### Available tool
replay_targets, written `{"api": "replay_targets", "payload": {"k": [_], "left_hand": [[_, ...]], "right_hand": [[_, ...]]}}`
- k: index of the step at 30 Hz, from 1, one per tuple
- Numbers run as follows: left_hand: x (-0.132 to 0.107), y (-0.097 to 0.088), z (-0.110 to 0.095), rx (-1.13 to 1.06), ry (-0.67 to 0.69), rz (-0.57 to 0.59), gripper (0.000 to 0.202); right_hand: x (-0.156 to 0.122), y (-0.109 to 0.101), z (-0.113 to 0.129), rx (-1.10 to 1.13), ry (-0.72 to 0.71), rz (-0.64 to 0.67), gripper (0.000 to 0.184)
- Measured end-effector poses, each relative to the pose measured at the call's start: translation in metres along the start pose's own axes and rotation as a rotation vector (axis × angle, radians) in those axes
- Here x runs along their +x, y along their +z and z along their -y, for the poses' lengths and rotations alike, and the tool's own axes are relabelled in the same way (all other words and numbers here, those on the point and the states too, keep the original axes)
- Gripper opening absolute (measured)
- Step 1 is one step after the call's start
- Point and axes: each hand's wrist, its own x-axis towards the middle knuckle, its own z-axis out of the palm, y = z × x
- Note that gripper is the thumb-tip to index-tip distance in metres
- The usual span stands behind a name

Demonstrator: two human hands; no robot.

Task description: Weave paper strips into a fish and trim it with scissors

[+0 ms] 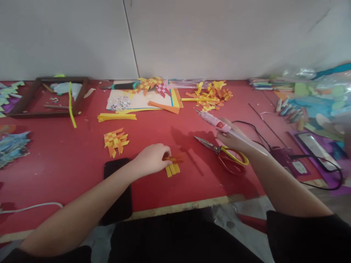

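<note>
My left hand (152,159) is closed on a small piece of woven yellow and orange paper strips (172,165) that rests on the red table (68,160). My right hand (233,138) is wrapped round a pink and white glue gun (216,123), held above the table with its nozzle pointing up and to the left. Yellow and orange scissors (225,155) lie on the table just under that hand. A finished woven paper piece (115,140) lies to the left of my left hand.
A black phone (117,190) lies under my left forearm. Paper sheets and woven pieces (148,95), loose yellow strips (116,117) and paper scraps (211,95) sit at the back. A dark wooden frame (46,95) is at the back left. Black cables (315,164) and craft supplies crowd the right.
</note>
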Motion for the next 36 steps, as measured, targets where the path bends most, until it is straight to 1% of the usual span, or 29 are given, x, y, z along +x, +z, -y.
{"api": "replay_targets", "payload": {"k": [4,6,9,11,12,14,15,17,19,20,21,23,24,25,27,28,29,30,32,33,34,35,36], "left_hand": [[-0.006,-0.006,0.000,-0.364,-0.067,0.015,0.025],[-0.010,-0.005,0.001,-0.554,-0.093,0.035,0.027],[-0.013,0.000,0.006,-0.790,-0.140,0.029,0.028],[-0.013,0.006,0.010,-0.908,-0.167,-0.008,0.030],[-0.012,0.009,0.012,-0.958,-0.169,-0.029,0.032],[-0.009,0.015,0.015,-1.045,-0.151,-0.085,0.038],[-0.007,0.017,0.016,-1.080,-0.135,-0.123,0.040],[-0.005,0.022,0.018,-1.127,-0.100,-0.208,0.045],[-0.003,0.024,0.019,-1.143,-0.066,-0.293,0.046],[-0.003,0.024,0.019,-1.143,-0.048,-0.329,0.045],[-0.002,0.024,0.019,-1.140,-0.028,-0.360,0.045],[-0.002,0.024,0.019,-1.134,0.010,-0.408,0.045],[-0.002,0.023,0.019,-1.131,0.027,-0.423,0.045],[-0.003,0.024,0.018,-1.129,0.040,-0.430,0.046],[-0.003,0.025,0.017,-1.119,0.060,-0.416,0.048],[-0.003,0.026,0.016,-1.103,0.076,-0.411,0.050],[-0.003,0.027,0.016,-1.074,0.094,-0.418,0.052],[-0.004,0.028,0.016,-1.041,0.112,-0.439,0.054],[-0.004,0.028,0.016,-1.020,0.124,-0.494,0.056],[-0.005,0.026,0.017,-1.053,0.114,-0.508,0.053],[-0.005,0.025,0.018,-1.111,0.099,-0.501,0.050],[-0.005,0.023,0.019,-1.182,0.080,-0.481,0.046],[-0.005,0.021,0.020,-1.241,0.069,-0.459,0.045]], "right_hand": [[0.003,0.009,-0.011,-0.070,-0.034,0.090,0.045],[0.007,0.011,-0.017,-0.088,-0.027,0.123,0.047],[0.013,0.002,-0.017,-0.085,0.008,0.141,0.048],[0.016,-0.012,-0.005,-0.076,0.052,0.097,0.045],[0.017,-0.019,0.005,-0.072,0.078,0.049,0.042],[0.018,-0.029,0.033,-0.036,0.104,-0.054,0.036],[0.018,-0.030,0.051,0.004,0.104,-0.093,0.033],[0.018,-0.020,0.087,0.124,0.109,-0.144,0.026],[0.017,0.000,0.119,0.287,0.091,-0.109,0.022],[0.017,0.012,0.131,0.547,0.112,-0.056,0.023],[0.017,0.024,0.142,0.760,0.135,-0.018,0.028],[0.015,0.046,0.155,1.028,0.194,0.069,0.043],[0.014,0.054,0.158,1.115,0.220,0.096,0.046],[0.012,0.061,0.160,1.176,0.242,0.117,0.046],[0.008,0.069,0.161,1.248,0.260,0.114,0.038],[0.005,0.070,0.161,1.251,0.256,0.076,0.033],[0.003,0.070,0.160,1.216,0.249,0.005,0.027],[0.001,0.068,0.159,1.134,0.231,-0.100,0.021],[-0.003,0.060,0.157,0.840,0.140,-0.365,0.008],[-0.005,0.055,0.155,0.652,0.062,-0.483,0.004],[-0.006,0.051,0.154,0.476,-0.037,-0.552,0.005],[-0.007,0.048,0.153,0.329,-0.144,-0.563,0.011],[-0.007,0.045,0.153,0.219,-0.246,-0.518,0.015]]}}
